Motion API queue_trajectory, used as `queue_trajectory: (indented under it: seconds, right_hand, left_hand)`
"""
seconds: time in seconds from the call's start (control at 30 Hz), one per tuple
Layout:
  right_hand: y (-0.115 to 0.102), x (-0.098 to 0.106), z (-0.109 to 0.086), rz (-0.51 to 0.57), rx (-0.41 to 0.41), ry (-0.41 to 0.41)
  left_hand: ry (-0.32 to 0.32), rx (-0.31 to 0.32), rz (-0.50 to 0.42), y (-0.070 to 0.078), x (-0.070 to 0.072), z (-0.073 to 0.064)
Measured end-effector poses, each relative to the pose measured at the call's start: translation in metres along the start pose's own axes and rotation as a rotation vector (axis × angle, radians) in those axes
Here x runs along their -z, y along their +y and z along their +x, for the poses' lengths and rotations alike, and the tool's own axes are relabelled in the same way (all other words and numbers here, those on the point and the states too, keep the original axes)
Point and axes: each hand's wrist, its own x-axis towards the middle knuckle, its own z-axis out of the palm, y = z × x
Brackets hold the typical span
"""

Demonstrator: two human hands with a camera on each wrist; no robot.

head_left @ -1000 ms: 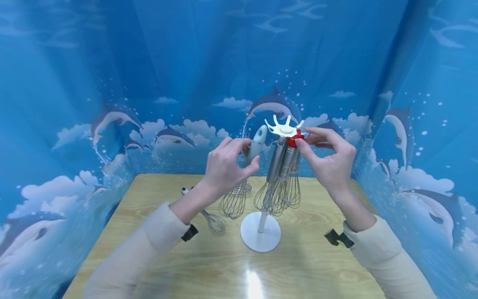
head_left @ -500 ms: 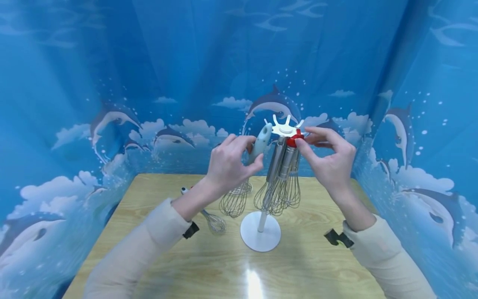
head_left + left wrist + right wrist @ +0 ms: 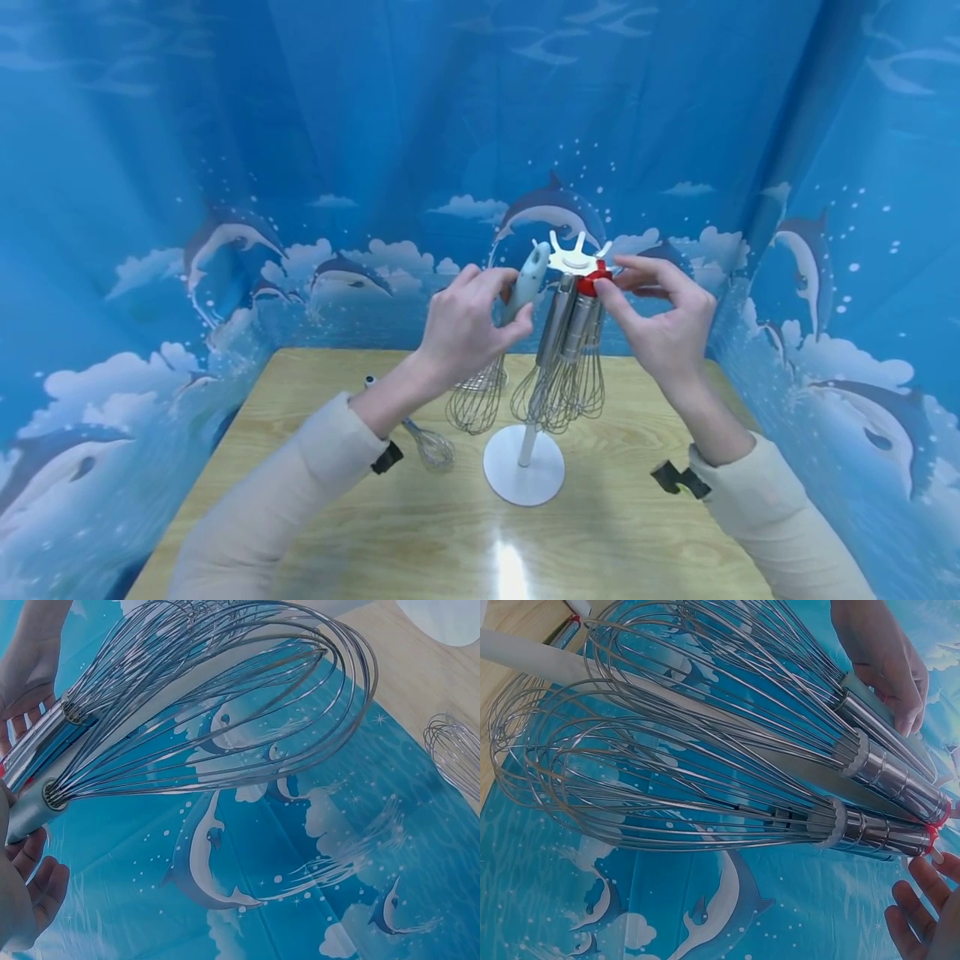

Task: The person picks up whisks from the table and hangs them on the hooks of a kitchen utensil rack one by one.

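Observation:
My left hand (image 3: 465, 321) grips a whisk by its pale blue handle (image 3: 529, 283), its wires hanging down. The handle's top end, with a hole in it, is beside the left of the white rack's hooked top (image 3: 573, 262). Several metal-handled whisks hang from the rack's right side. Thumb and fingers of my right hand (image 3: 667, 321) pinch the red end (image 3: 588, 282) of one of these. In the left wrist view the held whisk's wires (image 3: 225, 742) lie close to the hanging ones. Two red-ended steel handles (image 3: 889, 834) show in the right wrist view.
The rack stands on a round white base (image 3: 502, 477) on the wooden table (image 3: 420, 533). A small whisk (image 3: 435, 448) lies on the table left of the base, partly behind my left forearm. A blue dolphin-print curtain (image 3: 420, 167) surrounds the table.
My left hand has moved a little right with the pale blue whisk, bringing its handle end up against the rack's left side in the head view. My right hand has stayed in place.

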Motion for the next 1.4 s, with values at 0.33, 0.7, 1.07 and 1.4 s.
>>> queue_trajectory:
  seconds: [0.33,0.7,1.07,1.4]
  right_hand:
    - [-0.001,-0.001,0.000,-0.002,-0.005,0.006]
    - [0.000,0.000,-0.001,-0.006,0.001,0.011]
    - [0.001,0.001,-0.001,-0.008,0.005,0.005]
    - [-0.004,0.003,-0.004,0.023,0.010,0.026]
  left_hand:
    - [-0.001,-0.003,0.010,-0.002,-0.003,0.000]
    - [-0.040,0.007,0.016,0.000,-0.006,-0.002]
    - [-0.043,0.006,0.005,0.000,-0.011,-0.005]
    - [-0.027,0.006,-0.023,0.002,-0.015,-0.010]
